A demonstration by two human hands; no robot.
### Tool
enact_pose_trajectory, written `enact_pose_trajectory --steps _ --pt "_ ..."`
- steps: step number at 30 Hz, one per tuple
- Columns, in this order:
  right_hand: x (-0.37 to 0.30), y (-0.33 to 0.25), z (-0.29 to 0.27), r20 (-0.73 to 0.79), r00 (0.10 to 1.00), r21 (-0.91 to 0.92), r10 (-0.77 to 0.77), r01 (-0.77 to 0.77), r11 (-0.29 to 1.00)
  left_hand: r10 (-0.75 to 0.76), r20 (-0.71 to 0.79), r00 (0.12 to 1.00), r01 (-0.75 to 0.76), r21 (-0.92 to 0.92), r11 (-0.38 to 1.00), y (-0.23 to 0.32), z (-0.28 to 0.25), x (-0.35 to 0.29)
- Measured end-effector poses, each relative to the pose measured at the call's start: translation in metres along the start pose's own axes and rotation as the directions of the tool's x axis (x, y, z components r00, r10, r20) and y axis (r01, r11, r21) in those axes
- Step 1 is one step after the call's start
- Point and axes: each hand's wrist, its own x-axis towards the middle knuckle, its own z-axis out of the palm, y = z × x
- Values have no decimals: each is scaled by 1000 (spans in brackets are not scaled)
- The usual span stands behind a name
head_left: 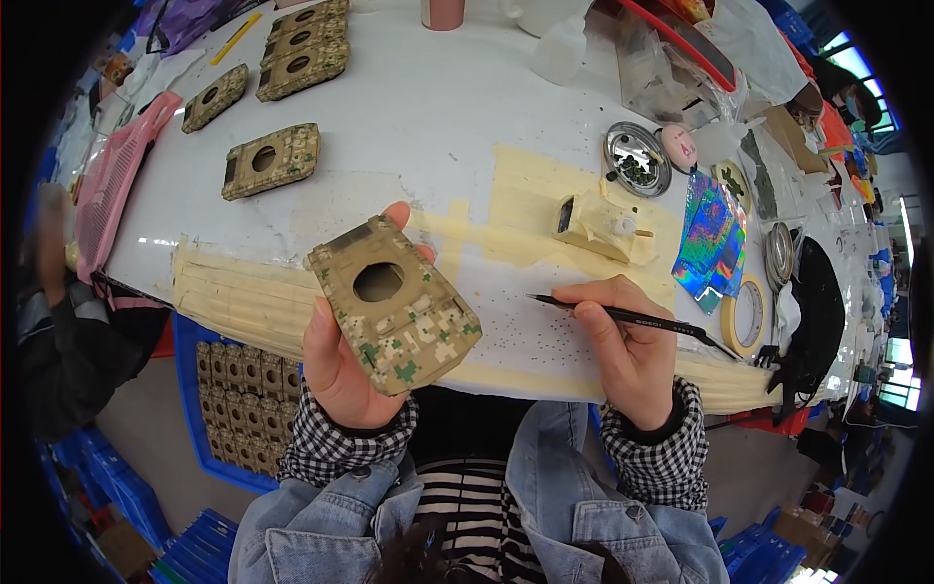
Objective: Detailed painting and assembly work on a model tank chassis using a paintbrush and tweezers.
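Observation:
My left hand (342, 375) grips a camouflage-patterned model tank hull (413, 316) by its sides, tilted above the table's near edge. A round hole opens in the hull's top. In my right hand (630, 350) are slim black tweezers (623, 313), their pointed tip aimed left toward the hull but apart from it. Below the tip, many tiny dark specks lie scattered on a white sheet (516, 341). Another tan hull (270, 161) sits on the table beyond my left hand, with a smaller one (214, 99) and a stacked row of hulls (304, 68) farther back.
Right of centre stands a tan block (601, 229) on masking tape. A metal dish (637, 161) with small green parts, holographic sheets (710, 238) and a tape roll (744, 316) are at the right. A pink basket (122, 180) stands left; a blue crate (199, 409) of hulls sits below.

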Motion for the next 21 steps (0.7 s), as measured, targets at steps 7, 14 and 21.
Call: enact_pose_trajectory --steps 7,14,21 --pt "0 1 1 9 1000 11 15 -15 1000 0 -5 1000 0 -11 1000 0 -1 -1" --pt "0 2 0 1 1000 -1 -4 4 1000 3 -6 1000 -3 -5 1000 0 0 -1" --pt "0 1 1 8 1000 2 -3 3 1000 4 -2 1000 -4 -2 1000 0 -1 -1"
